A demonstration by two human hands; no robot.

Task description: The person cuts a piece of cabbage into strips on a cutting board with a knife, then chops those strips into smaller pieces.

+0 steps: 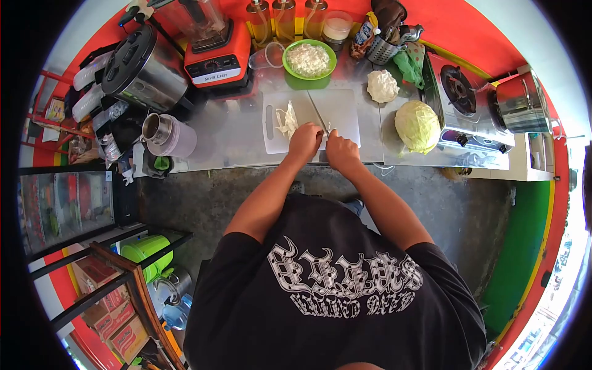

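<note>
A white cutting board (345, 108) lies at the counter's front edge. My right hand (343, 151) is closed around a knife (318, 111), whose blade points away across the board. Beside it, my left hand (305, 143) rests closed at the board's near edge, its fingertips close to the blade; what they pinch is hidden. Pale cabbage strips (286, 120) lie on the board's left part, and small bits sit by the knife near my fingers. Behind the board stands a green bowl (333, 60) heaped with finely chopped white pieces.
Right of the board are a whole cabbage (417, 126) and a white, ruffled cabbage-like piece (382, 86). Farther right stands a gas stove (459, 89) with a pot (523, 103). A red blender (216, 61), a large steel pot (145, 71) and a jug (171, 135) occupy the left.
</note>
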